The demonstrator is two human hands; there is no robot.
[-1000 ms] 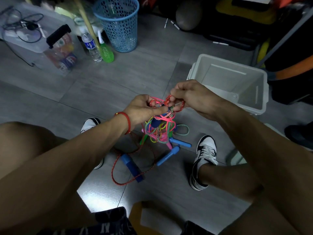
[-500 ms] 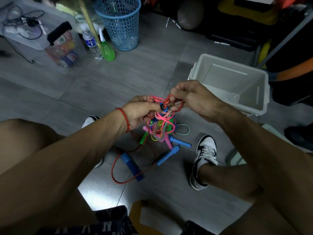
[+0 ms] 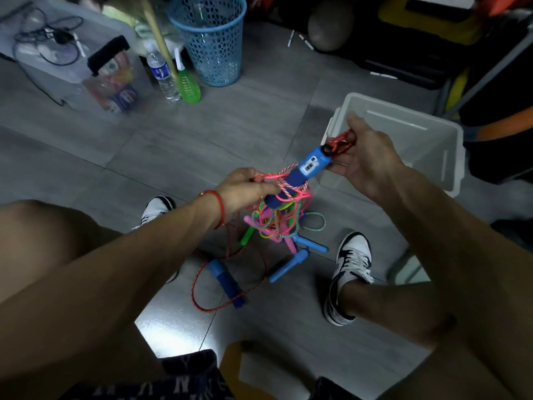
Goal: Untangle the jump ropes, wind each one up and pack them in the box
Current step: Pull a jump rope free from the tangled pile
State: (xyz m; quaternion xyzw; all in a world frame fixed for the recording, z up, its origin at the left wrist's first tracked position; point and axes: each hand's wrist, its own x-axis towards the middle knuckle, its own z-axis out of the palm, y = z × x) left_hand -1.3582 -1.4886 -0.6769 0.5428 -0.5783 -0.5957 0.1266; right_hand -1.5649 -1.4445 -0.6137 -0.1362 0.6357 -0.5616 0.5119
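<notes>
Since a second ago the right hand (image 3: 364,157) has pulled away from the left hand (image 3: 245,192), up and toward the box (image 3: 450,157), drawing a blue handle (image 3: 300,174) out of the tangle (image 3: 284,217); before, both hands met over the knot. That handle now slants between the hands, its upper end with a small white counter window at the right hand, its dark foam end down among the cords by the left fingers. The right hand pinches a bunch of red cord (image 3: 340,144) at the handle's top, thumb raised, fingers curled around the loops; how the lower fingers sit is hard to make out, as the cord and handle cover them. The left hand, with a red band (image 3: 215,204) on its wrist, grips pink and red-white strands at the top of the tangle, fingers curled round them; its fingertips are hidden by the ropes. The tangle hangs below the left hand, above the floor (image 3: 230,134) between two shoes (image 3: 350,272), a mix of pink, green, yellow and teal cords whose courses cannot be followed. Pink, green and light blue handles hang or rest at its bottom. A second blue handle (image 3: 226,282) lies on the floor with a loop of red cord around it. The box stands open just behind the right hand, its right part partly blurred. Farther back stand a blue basket (image 3: 212,41), a water bottle (image 3: 160,72) and a green bottle (image 3: 187,85), all blurred.
</notes>
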